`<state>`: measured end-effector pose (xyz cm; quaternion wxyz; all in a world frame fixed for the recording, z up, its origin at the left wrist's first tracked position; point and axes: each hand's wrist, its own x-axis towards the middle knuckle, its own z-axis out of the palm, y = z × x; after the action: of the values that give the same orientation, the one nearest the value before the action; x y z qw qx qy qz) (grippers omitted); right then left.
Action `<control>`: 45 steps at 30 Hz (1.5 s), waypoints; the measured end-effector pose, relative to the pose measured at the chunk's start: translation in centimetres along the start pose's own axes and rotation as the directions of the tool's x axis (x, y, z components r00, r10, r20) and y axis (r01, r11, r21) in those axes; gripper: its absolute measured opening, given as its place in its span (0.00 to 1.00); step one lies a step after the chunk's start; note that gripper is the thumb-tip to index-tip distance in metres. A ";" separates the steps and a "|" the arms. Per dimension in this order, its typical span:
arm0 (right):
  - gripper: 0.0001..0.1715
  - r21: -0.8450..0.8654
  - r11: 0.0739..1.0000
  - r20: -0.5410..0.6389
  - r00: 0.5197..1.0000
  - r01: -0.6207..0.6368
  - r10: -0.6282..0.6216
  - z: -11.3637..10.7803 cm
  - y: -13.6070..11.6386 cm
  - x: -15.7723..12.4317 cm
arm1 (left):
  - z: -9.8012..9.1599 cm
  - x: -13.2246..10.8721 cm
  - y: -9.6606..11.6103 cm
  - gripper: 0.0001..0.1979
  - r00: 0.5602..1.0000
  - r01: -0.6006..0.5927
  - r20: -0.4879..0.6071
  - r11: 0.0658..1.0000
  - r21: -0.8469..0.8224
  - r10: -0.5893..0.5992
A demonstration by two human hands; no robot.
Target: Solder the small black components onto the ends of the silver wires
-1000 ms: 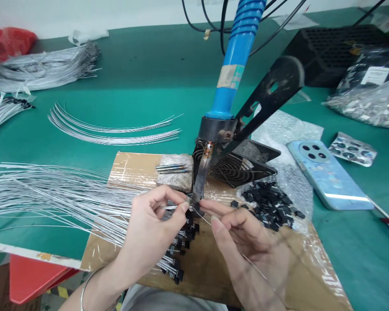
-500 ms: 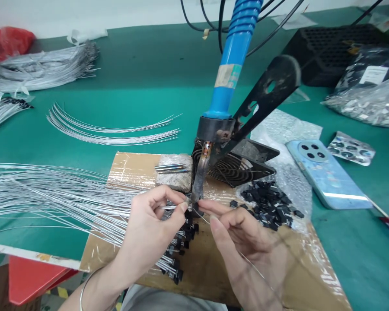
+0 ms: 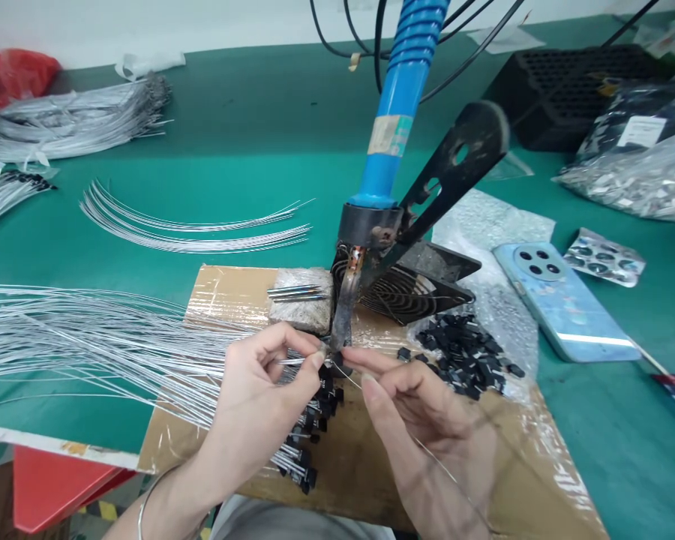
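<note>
A blue-handled soldering iron (image 3: 391, 127) stands fixed in a black stand (image 3: 427, 277), tip pointing down at the cardboard sheet (image 3: 225, 289). My left hand (image 3: 259, 409) pinches a thin silver wire lead (image 3: 292, 361) against the iron's tip (image 3: 337, 341). From the right, my right hand (image 3: 421, 420) pinches a fine solder wire (image 3: 444, 469) and feeds its end to the same tip. Finished wires with small black components (image 3: 309, 427) lie under my left hand.
Loose silver wires (image 3: 90, 337) fan across the left of the green table; curved ones (image 3: 191, 229) and bundles (image 3: 73, 120) lie farther back. Black components (image 3: 466, 360) are piled on bubble wrap at right, beside a blue phone (image 3: 562, 300). Bags (image 3: 641, 165) and a black tray (image 3: 574, 82) sit at back right.
Both hands stay pinched at the iron's tip; the view has shifted slightly, nothing else has visibly moved.
</note>
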<state>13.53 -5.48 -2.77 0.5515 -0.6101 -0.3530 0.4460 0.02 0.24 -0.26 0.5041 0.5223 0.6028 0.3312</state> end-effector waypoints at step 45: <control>0.12 -0.029 0.996 -0.002 0.997 0.080 -0.080 -0.1 0.8 0.1 | -0.1 -0.2 0.0 0.05 0.999 -0.036 0.036 0.997 0.065 0.033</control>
<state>13.57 -5.57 -3.60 0.5606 -0.6042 -0.3826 0.4175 -0.11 0.05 -0.15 0.4914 0.5546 0.5953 0.3107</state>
